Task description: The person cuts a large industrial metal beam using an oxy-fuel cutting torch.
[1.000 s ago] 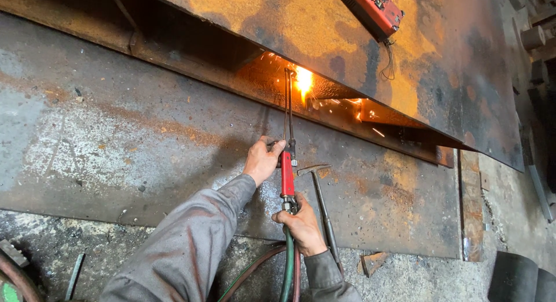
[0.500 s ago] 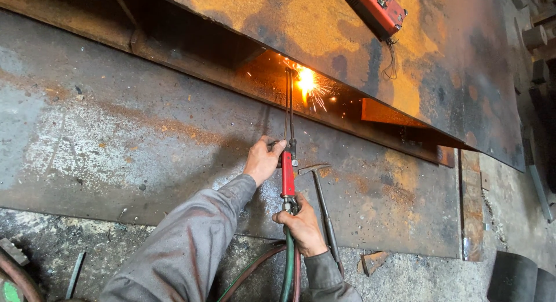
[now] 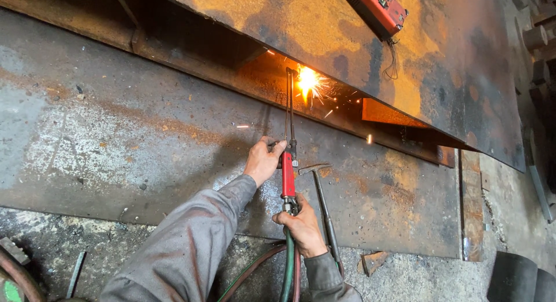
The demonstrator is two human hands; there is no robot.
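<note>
Your left hand (image 3: 263,161) has its fingers (image 3: 277,146) clenched around the upper end of the cutting torch (image 3: 288,173), just where the red handle meets the two thin tubes, and your right hand (image 3: 301,225) grasps the bottom of that handle, fingers wrapped over the valve fitting where the green and red hoses (image 3: 288,267) run out toward you. Both grips sit as they did half a second ago; the torch lies at the same angle, pointing away from you. At its tip the flame (image 3: 308,82) burns against the underside edge of the rusty upper plate (image 3: 324,24), and the sparks now scatter wider to the right than before, with the glow sitting a touch further left along the cut. A hammer (image 3: 322,203) lies on the grey lower plate (image 3: 116,134) just right of the torch, unmoved. A red control pendant (image 3: 379,9) rests on the upper plate.
</note>
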